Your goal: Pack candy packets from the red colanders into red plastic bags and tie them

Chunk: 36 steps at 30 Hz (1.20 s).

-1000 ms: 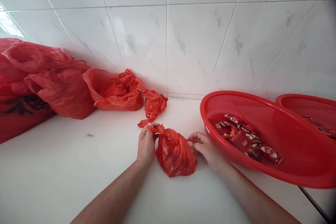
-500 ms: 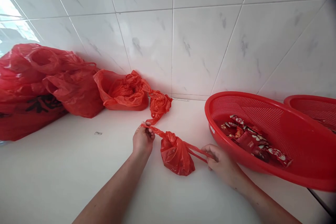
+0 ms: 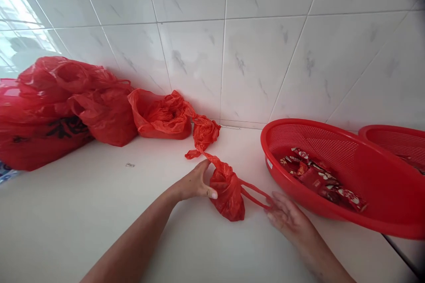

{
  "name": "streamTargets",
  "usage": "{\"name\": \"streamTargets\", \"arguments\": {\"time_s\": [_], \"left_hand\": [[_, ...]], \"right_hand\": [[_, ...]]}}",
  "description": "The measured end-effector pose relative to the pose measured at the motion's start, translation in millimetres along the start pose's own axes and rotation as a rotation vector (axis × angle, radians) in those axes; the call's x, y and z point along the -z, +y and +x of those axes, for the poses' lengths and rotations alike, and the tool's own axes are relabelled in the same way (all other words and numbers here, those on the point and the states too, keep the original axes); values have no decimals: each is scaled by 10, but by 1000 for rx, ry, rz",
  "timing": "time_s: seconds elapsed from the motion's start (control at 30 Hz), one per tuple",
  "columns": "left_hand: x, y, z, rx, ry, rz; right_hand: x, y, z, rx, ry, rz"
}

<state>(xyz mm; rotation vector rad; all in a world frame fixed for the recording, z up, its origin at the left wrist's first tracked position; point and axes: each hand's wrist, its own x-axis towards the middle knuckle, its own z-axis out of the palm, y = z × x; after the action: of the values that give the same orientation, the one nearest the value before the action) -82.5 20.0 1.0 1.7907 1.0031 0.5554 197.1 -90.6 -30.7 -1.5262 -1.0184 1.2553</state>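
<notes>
A small knotted red plastic bag (image 3: pixel 227 196) sits on the white counter between my hands, its contents hidden. My left hand (image 3: pixel 195 182) is at its left side, thumb and fingers spread apart; the thumb tip is against or just in front of the bag, and the fingertips go out of sight behind it. To the right, the bag's handle loop (image 3: pixel 255 193) stretches to my right hand (image 3: pixel 285 214), which is slightly blurred with its fingers extended and the loop's end at the fingertips. The other handle runs up and left towards a crumpled red bag (image 3: pixel 206 131).
A large red plastic basket (image 3: pixel 381 185) with red wrapped packets (image 3: pixel 314 179) stands at right, a second red basket (image 3: pixel 392 130) behind it. Along the tiled wall (image 3: pixel 252 66) are an open red bag (image 3: pixel 164 128) and large full red bags (image 3: pixel 43 110). A small scrap (image 3: pixel 130 165) lies on the counter.
My left hand has let go of the left handle and moved down to the bag's side, spreading its fingers. My right hand has loosened from the right loop. The view has shifted slightly.
</notes>
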Motion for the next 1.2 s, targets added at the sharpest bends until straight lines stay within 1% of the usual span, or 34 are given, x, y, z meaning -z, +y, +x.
{"name": "streamTargets", "arguments": {"time_s": [0.07,0.13,0.2,0.23,0.3,0.4,0.47,0.53,0.6,0.73,0.77,0.87,0.93,0.97,1.03,1.1,1.2], "left_hand": [[-72,85,103,6,-68,-35],[-165,145,174,-11,-121,-110],[-271,158,195,-48,-136,-152],[-326,146,188,-69,-122,-157],[-433,99,157,-95,-45,-134],[-565,16,112,-54,151,-56],[-627,-9,105,-34,263,-25],[-670,-2,115,-45,314,-19],[-701,23,131,-61,327,-18],[-755,51,164,-82,301,-20],[-767,45,170,-85,299,-20],[-785,10,174,-95,314,-11],[-777,-12,168,-98,315,3],[-768,-19,163,-93,310,18],[-741,-22,154,-78,302,65],[-714,-13,147,-63,298,123],[-682,6,133,-55,291,148]], "right_hand": [[-117,-52,4,16,-40,-116],[-276,-126,19,64,-52,-247],[-445,-200,52,136,-73,-345],[-523,-234,76,177,-102,-384],[-645,-298,136,234,-165,-475],[-731,-386,235,255,-184,-637],[-738,-428,294,272,-176,-689],[-730,-442,340,322,-163,-692],[-724,-425,375,351,-132,-676],[-712,-363,414,352,-91,-624],[-698,-356,419,371,-84,-621],[-609,-370,429,464,-81,-649],[-516,-395,434,485,-110,-670],[-467,-409,436,459,-144,-667],[-382,-436,438,353,-230,-608],[-327,-464,433,252,-302,-458],[-286,-519,405,176,-371,-160]]}}
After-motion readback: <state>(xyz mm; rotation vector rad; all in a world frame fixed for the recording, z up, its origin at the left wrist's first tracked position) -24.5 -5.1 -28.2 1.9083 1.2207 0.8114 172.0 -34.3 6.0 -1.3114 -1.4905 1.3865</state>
